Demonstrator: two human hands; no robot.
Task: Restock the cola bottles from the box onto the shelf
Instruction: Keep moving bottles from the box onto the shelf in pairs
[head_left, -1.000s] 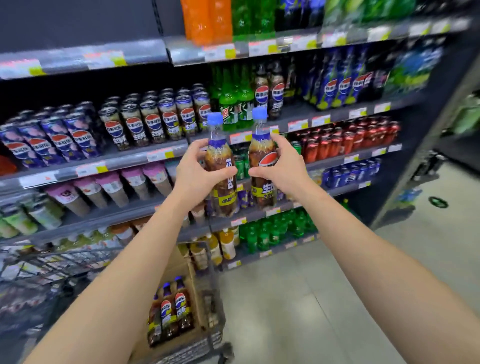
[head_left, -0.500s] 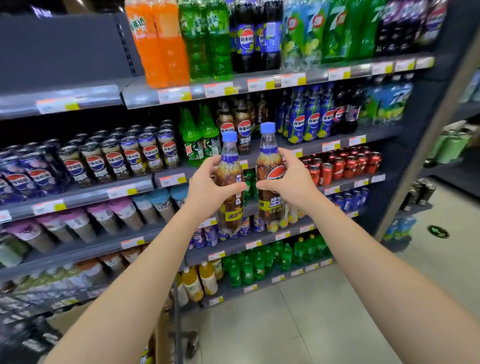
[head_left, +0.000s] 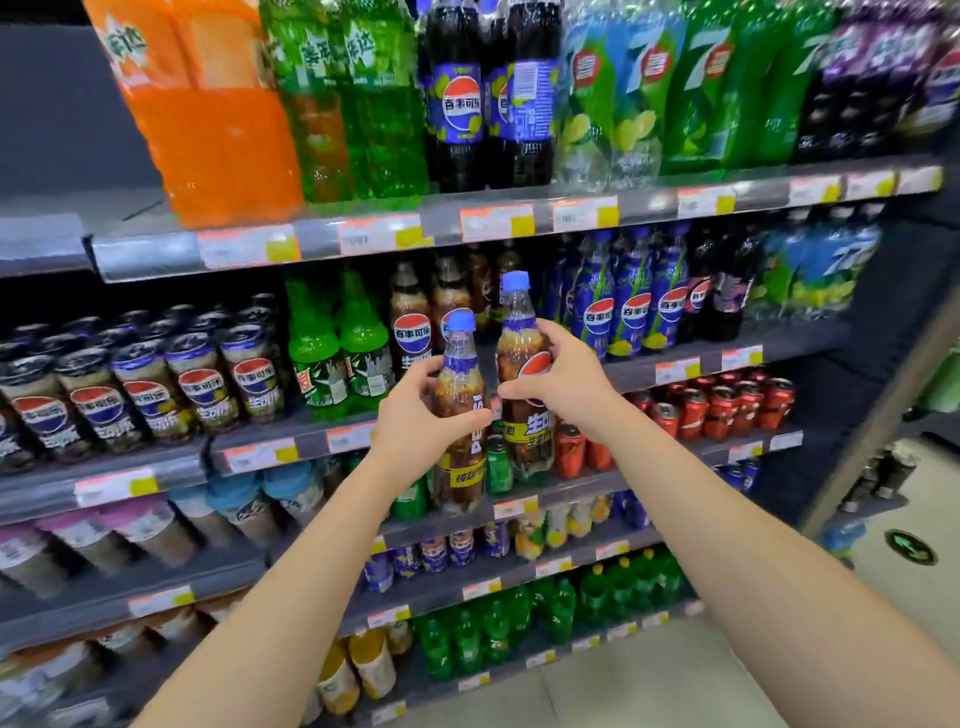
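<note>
Here, two cola bottles are held up in front of the shelf, one in each hand. The left bottle is gripped round its middle by the left hand, with the thumb wrapped across the front and the fingers curled behind. Its blue cap and neck are seen above the grip, and its yellow band and base below it. The right bottle is gripped by the right hand from its right side, the thumb laid across the round logo. This bottle is held higher, so that its cap is level with the necks of the shelved bottles behind it. Both bottles are kept upright and just beside each other; whether they touch cannot be told. Neither is set down on the shelf.

The middle of each label is covered by a thumb or palm, and only parts of the print can be read. The shelved bottles are partly hidden behind the held pair. The big bottles on the top board are cut off by the upper edge. The price tags are too blurred to read, and the cans at left and red cans at right are smeared.
</note>
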